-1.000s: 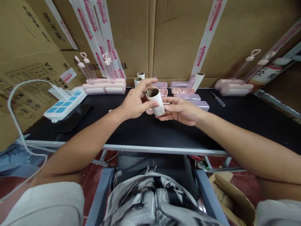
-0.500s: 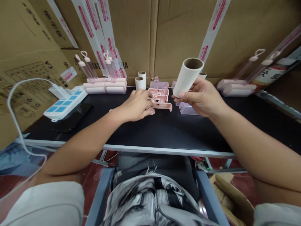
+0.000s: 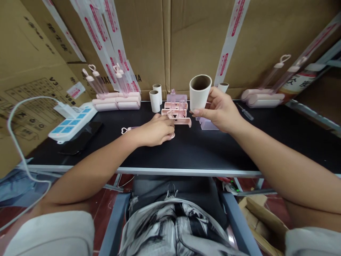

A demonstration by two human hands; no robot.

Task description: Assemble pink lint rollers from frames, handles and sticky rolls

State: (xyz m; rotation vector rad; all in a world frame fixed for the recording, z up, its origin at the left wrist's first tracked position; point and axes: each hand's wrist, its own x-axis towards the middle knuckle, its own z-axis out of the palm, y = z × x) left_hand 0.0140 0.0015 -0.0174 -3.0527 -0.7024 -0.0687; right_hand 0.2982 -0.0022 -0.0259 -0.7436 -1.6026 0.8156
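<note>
A white cardboard tube (image 3: 198, 97) stands upright in the grip of my right hand (image 3: 220, 108), above the black table. My left hand (image 3: 157, 131) rests low over the table with its fingers curled at a small pink piece with a heart-shaped loop; part of a clear purple piece shows behind the wrist. Just beyond its fingers lie pink half-round shells (image 3: 181, 121) in a stack of rows, with clear purple parts among them. More clear purple parts (image 3: 209, 124) lie under my right hand. Two white tubes (image 3: 155, 101) stand behind my left hand.
At the left are a power strip (image 3: 71, 122) and a dark phone (image 3: 82, 138). Finished-looking pink units (image 3: 117, 103) line the back left, others (image 3: 266, 99) the back right. A screwdriver (image 3: 245, 111) and a bottle (image 3: 301, 80) are at the right. Cardboard (image 3: 197, 39) walls the back.
My right hand has moved left with the white tube, now more upright. My left hand has come slightly nearer and its fingers have curled in. The view has shifted a little.
</note>
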